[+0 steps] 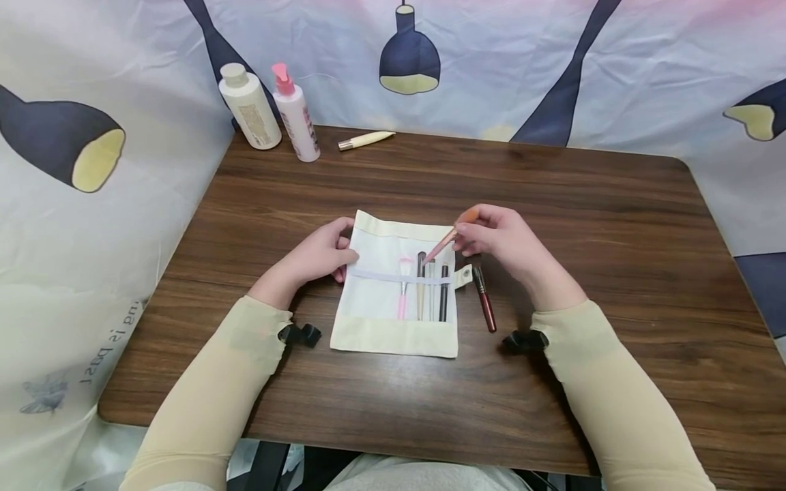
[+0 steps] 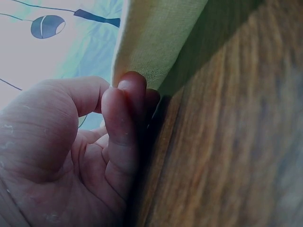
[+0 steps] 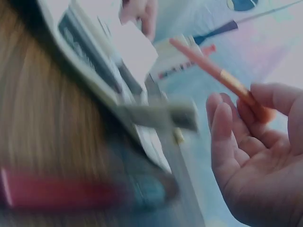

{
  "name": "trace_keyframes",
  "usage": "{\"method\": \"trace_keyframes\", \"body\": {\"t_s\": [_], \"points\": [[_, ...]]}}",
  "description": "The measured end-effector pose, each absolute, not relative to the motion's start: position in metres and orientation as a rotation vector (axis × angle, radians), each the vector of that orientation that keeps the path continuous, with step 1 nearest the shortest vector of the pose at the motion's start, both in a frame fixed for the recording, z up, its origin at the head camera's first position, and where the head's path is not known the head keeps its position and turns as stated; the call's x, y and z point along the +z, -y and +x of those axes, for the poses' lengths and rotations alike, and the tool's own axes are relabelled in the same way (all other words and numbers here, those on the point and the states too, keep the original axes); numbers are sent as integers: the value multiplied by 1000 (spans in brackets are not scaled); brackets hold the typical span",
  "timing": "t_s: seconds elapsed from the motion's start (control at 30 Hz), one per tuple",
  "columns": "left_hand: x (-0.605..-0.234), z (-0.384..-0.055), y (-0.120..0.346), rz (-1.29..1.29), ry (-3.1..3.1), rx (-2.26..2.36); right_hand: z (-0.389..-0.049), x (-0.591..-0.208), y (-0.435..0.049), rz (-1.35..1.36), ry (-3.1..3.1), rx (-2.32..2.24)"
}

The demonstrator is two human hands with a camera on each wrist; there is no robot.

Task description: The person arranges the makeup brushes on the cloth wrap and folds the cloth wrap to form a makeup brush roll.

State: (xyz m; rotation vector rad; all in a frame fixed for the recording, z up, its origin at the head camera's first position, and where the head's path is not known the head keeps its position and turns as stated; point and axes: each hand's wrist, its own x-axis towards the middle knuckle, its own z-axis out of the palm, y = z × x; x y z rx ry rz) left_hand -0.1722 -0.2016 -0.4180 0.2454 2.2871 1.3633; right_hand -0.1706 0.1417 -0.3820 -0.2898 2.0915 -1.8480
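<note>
A cream roll-up brush pouch (image 1: pixel 393 335) lies unfolded on the table. Several slim tools stand under its white elastic band (image 1: pixel 374 275), among them a pink brush (image 1: pixel 402 300) and a black tool (image 1: pixel 443 300). My left hand (image 1: pixel 319 254) pinches the pouch's left edge between thumb and fingers, as the left wrist view shows of the cream cloth (image 2: pixel 156 42). With my right hand (image 1: pixel 494 235) I hold a makeup brush (image 3: pixel 208 66) near its orange bristles. Its pink handle slants down over the pouch, tip close above the tools.
Just right of the pouch lies a dark red brush (image 1: pixel 485 300), beside the snap tab (image 1: pixel 464 275). At the back left stand a white capped bottle (image 1: pixel 252 112) and a pink pump bottle (image 1: pixel 297 119). A cream pen-shaped object (image 1: pixel 367 140) lies near the back edge.
</note>
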Motion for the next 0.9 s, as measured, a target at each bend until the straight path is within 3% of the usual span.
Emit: {"method": "trace_keyframes", "body": {"t_s": [0.4,0.9], "points": [[-415,-172,201,251,-2292,1363,-172,-382,-74,-152,-2335,-1576],[-415,-171,202,255,-2288,1374,-175,-381,-33,-276,-2614,-1259]]}}
